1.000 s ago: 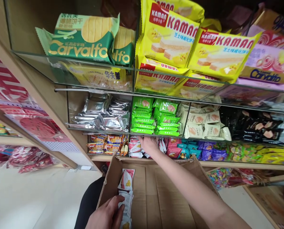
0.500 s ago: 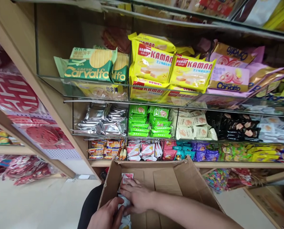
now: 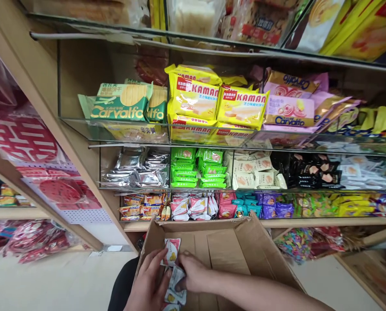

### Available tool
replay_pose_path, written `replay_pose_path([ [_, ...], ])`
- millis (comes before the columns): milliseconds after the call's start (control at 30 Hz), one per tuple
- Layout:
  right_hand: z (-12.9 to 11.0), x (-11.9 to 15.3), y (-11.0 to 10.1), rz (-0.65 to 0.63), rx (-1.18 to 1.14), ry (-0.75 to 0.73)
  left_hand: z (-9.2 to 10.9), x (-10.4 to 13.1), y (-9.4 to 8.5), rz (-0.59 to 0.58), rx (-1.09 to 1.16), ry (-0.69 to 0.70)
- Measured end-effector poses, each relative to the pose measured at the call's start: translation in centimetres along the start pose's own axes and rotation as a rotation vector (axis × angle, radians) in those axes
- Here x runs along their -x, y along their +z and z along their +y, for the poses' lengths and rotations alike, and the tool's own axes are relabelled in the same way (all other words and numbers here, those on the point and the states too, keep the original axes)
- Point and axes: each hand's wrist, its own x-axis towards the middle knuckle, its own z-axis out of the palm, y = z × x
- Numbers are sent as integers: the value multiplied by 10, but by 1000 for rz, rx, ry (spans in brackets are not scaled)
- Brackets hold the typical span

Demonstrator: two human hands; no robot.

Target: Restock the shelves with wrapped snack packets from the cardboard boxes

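Note:
Inside a cardboard box (image 3: pixel 225 250), small wrapped snack packets lie in a row along the left wall. The far one is a red-and-white packet (image 3: pixel 172 250); nearer ones are silvery white packets (image 3: pixel 176 278) with a yellow print. My left hand (image 3: pixel 149 280) lies along the left side of the row, fingers extended and thumb apart, its fingertips touching the red-and-white packet's left edge. From the right, my right hand (image 3: pixel 193 272) has its fingers curled onto a silvery white packet in the middle of the row. Its fingertips are partly hidden.
The box stands against a wooden shelf unit with clear-fronted bins. Yellow wafer packs (image 3: pixel 196 101), green wafer packs (image 3: pixel 120 106) and small bright green packets (image 3: pixel 183 168) fill the bins. A dark-clothed knee (image 3: pixel 123 280) is left of the box. Red packaged decorations (image 3: pixel 21 140) hang at left.
My right hand has moved off the far packet, back and slightly right, onto the nearer packets. My left hand's fingers have stretched forward. The red-and-white packet now shows fully. The view has tilted up.

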Motion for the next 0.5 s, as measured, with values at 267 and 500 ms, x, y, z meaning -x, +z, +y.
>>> replay_pose_path([
  [267, -54, 48, -72, 340, -774, -118, 68, -35, 9, -30, 702, -170],
  [500, -47, 58, -57, 706, -731, -84, 95, -34, 23, 113, 994, -302],
])
